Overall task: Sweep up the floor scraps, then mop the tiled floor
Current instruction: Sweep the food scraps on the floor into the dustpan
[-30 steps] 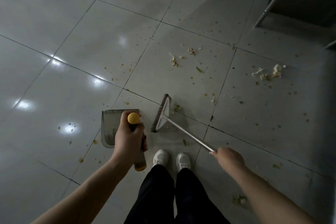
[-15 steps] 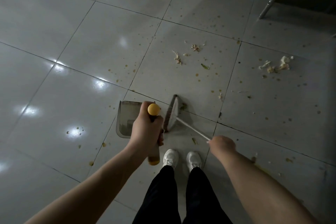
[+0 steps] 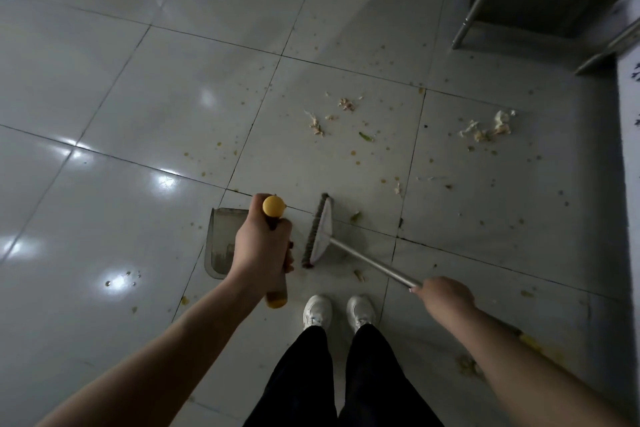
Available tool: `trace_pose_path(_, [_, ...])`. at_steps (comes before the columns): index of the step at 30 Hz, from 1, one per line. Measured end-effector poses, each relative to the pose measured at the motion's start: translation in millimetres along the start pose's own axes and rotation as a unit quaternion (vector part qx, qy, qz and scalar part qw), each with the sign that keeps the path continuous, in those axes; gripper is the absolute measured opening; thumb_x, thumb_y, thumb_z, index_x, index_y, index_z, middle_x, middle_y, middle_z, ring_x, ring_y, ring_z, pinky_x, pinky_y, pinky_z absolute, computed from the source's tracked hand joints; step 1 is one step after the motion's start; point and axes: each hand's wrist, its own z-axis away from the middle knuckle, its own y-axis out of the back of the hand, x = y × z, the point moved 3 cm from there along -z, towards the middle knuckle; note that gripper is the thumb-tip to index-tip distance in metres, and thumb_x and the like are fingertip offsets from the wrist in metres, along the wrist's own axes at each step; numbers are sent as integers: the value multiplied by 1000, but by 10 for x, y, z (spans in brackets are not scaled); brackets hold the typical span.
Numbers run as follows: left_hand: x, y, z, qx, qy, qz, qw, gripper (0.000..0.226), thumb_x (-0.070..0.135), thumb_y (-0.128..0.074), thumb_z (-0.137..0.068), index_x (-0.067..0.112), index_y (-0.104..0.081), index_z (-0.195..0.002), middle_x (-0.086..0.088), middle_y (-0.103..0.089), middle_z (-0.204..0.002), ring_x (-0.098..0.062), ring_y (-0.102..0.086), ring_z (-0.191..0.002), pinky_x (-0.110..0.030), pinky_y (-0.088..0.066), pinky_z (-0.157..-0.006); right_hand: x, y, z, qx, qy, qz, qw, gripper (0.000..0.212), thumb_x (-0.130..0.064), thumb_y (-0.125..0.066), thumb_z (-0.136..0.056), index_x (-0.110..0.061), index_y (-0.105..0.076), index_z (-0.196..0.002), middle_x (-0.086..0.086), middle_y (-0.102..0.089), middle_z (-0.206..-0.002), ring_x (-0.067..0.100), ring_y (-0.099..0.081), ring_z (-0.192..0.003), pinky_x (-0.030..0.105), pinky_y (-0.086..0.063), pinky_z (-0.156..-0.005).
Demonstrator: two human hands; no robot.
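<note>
Yellow plastic fills my left hand (image 3: 263,248), fingers wrapped tight round the dustpan handle (image 3: 274,218), with the grey dustpan (image 3: 221,241) resting on the tiled floor (image 3: 138,114) just left of my shoes (image 3: 337,312). My right hand (image 3: 445,295) is closed around the metal broom pole (image 3: 370,262). Since a second ago the broom head (image 3: 320,230) has swung in from an angled reach to stand nearly parallel to the pan, just beside it, so I judge one stroke is finishing. Most scraps (image 3: 346,121) still lie ahead, a paler clump (image 3: 491,128) well off to the right, and no mop shows yet, so sweeping has barely begun.
</note>
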Motion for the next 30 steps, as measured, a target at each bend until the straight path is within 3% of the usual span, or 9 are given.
trace_pose_path(4, [121, 106, -61, -2, -20, -17, 1000, 28, 3, -45, -84, 30, -48, -89, -5, -52, -61, -4, -46, -30, -19, -40, -35, -520, -197, 10, -13, 32, 42, 999, 47, -49, -38, -98, -18, -60, -125, 2, -60, -126, 21, -57, -116, 28, -45, -87])
trace_pose_path(6, [200, 110, -74, -9, -31, -26, 999, 26, 3, -46, -85, 27, -48, -94, -5, -52, -62, -5, -46, -32, -19, -40, -36, -647, -253, 7, -28, 34, 62, 997, 45, -46, -39, -98, -17, -59, -127, 2, -59, -128, 22, -55, -118, 31, -45, -90])
trace_pose_path(14, [468, -34, -3, -79, -70, -56, 993, 27, 0, -46, -86, 25, -48, -96, -4, -51, -59, -7, -47, -36, -21, -43, -36, 52, -367, 12, -15, -57, 38, 998, 42, -43, -43, -98, -19, -59, -128, 1, -57, -131, 21, -52, -123, 32, -42, -98])
trace_pose_path(19, [633, -72, -6, -117, -83, -68, 987, 31, 1, -47, -87, 32, -46, -83, -5, -51, -62, -12, -48, -42, -23, -44, -39, 464, -340, 119, -16, -107, 8, 994, 40, -36, -44, -99, -16, -53, -132, 3, -55, -133, 20, -52, -122, 29, -42, -93])
trace_pose_path(24, [729, -125, 26, -137, -99, -77, 983, 29, 2, -48, -88, 30, -46, -84, -5, -51, -64, -13, -47, -44, -21, -44, -37, 701, -224, 171, -4, -115, -20, 993, 41, -49, -43, -95, -23, -61, -122, -3, -63, -118, 17, -61, -107, 25, -44, -79])
trace_pose_path(30, [778, -277, 55, -155, -98, -102, 978, 30, 3, -49, -87, 33, -46, -83, -6, -52, -66, -16, -49, -48, -24, -43, -40, 310, -64, -6, -8, -60, 1, 998, 42, -49, -41, -96, -19, -64, -117, -2, -65, -109, 17, -61, -99, 26, -41, -73])
